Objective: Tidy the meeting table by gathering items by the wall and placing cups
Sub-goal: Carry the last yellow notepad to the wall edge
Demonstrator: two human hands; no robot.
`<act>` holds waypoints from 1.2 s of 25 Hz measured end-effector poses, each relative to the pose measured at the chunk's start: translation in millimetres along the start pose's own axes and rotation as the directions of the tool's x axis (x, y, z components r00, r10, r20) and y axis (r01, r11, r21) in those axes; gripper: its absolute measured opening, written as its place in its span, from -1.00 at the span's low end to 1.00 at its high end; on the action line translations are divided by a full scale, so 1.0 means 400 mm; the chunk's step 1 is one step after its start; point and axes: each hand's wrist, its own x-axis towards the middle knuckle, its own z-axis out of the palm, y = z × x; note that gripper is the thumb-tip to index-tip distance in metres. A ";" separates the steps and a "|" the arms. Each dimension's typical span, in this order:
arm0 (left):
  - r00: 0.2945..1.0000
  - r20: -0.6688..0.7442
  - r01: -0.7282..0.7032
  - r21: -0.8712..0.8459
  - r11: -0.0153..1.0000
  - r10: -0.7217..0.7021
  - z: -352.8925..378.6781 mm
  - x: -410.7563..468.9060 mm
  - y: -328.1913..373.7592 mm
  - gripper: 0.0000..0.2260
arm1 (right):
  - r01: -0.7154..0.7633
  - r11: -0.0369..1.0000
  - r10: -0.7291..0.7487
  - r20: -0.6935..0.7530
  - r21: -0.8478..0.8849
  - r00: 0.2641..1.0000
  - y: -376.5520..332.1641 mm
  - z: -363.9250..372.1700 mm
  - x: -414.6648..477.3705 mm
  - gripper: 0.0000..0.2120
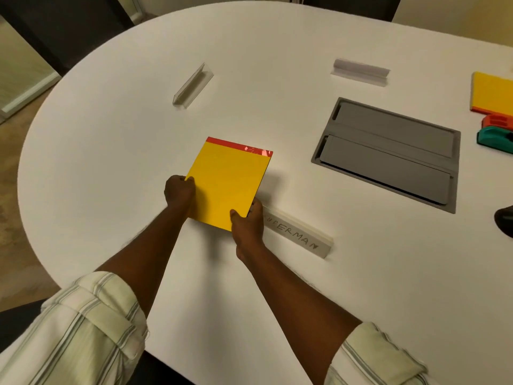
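A yellow notepad [227, 182] with a red top band is lifted a little above the white meeting table [116, 151], near its middle. My left hand [179, 190] grips the pad's left edge. My right hand [247, 223] pinches its near right corner, thumb on top. Just right of that hand lies a white name card [301, 236] with handwritten letters, partly hidden by the pad. Two clear plastic name-card holders lie farther off, one [193, 86] at the back left and one [361, 71] at the back right. No cup is in view.
A grey recessed cable box [388, 151] sits in the table at the right. At the right edge lie a second yellow pad [492, 91], an orange item [497, 122] and a teal item [494, 137]. A dark object [505, 220] pokes in below them.
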 end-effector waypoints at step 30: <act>0.729 0.682 0.212 -0.311 0.927 0.062 0.534 -0.814 0.388 -0.69 | 0.412 0.557 0.117 -0.559 0.722 0.821 -0.061 -0.969 -0.188 -0.65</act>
